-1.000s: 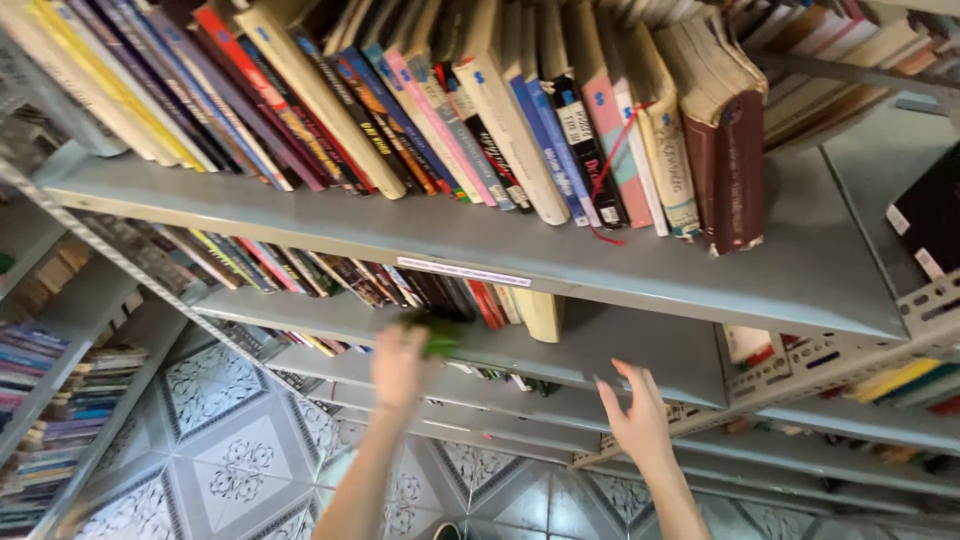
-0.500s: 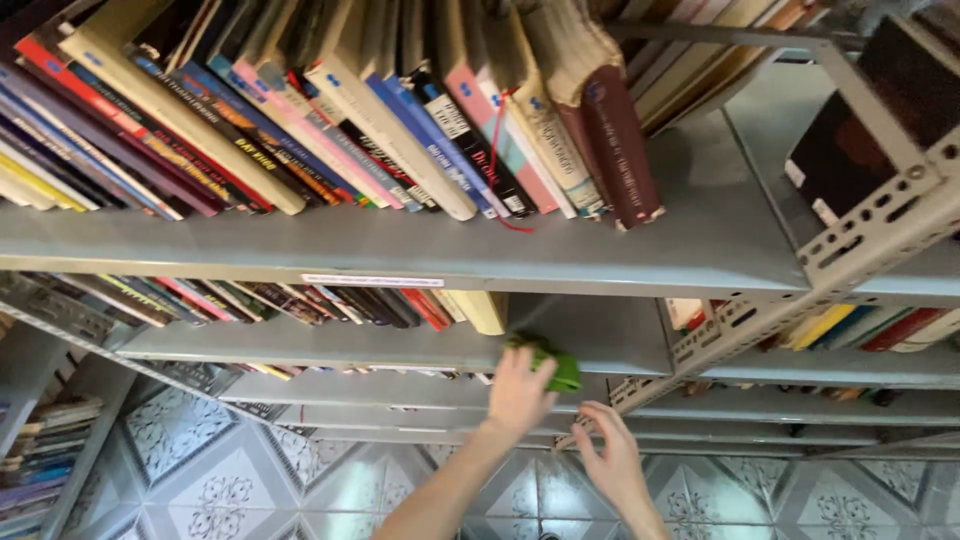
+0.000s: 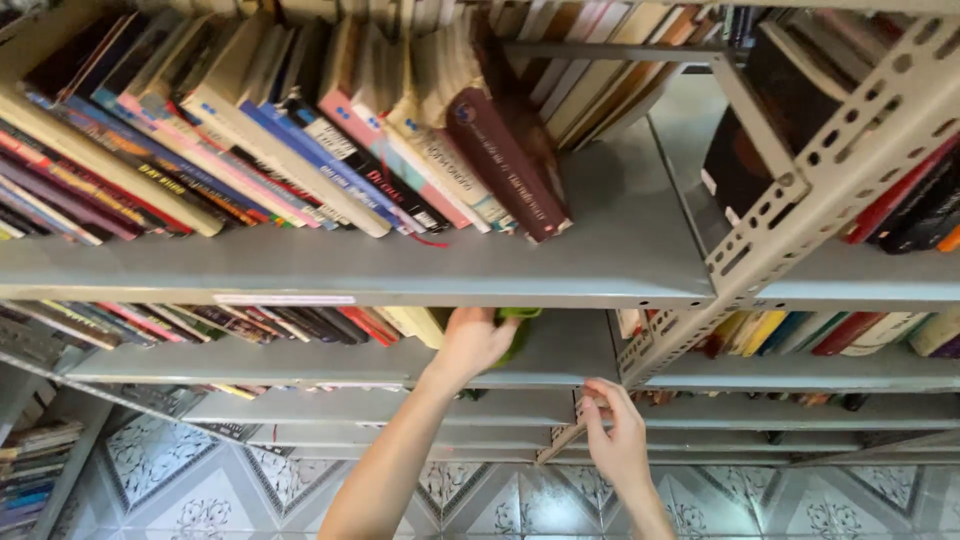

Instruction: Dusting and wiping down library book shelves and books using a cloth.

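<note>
I see my left hand [image 3: 475,343] in the middle of the frame, reaching under the top grey metal shelf [image 3: 640,255] and onto the bare part of the second grey metal shelf [image 3: 580,350] below it. Its fingers are closed over a crumpled green cloth [image 3: 518,330], which presses against that second shelf just right of a pale yellow book [image 3: 425,325] that ends a row of leaning books. Only a small part of the cloth shows past my knuckles.

My right hand [image 3: 615,440] is lower, at the centre bottom of the frame, with its fingers [image 3: 598,402] curled around the front edge of a lower grey shelf, close to the perforated grey metal upright [image 3: 800,190] that slants up to the upper right. I think the fingers are gripping that edge, though the shelves overlap there and I cannot be sure.

On the top shelf a row of tilted books ends in a thick dark maroon book [image 3: 505,165], with open shelf to its right. A patterned grey tile floor [image 3: 180,470] shows at the lower left.
</note>
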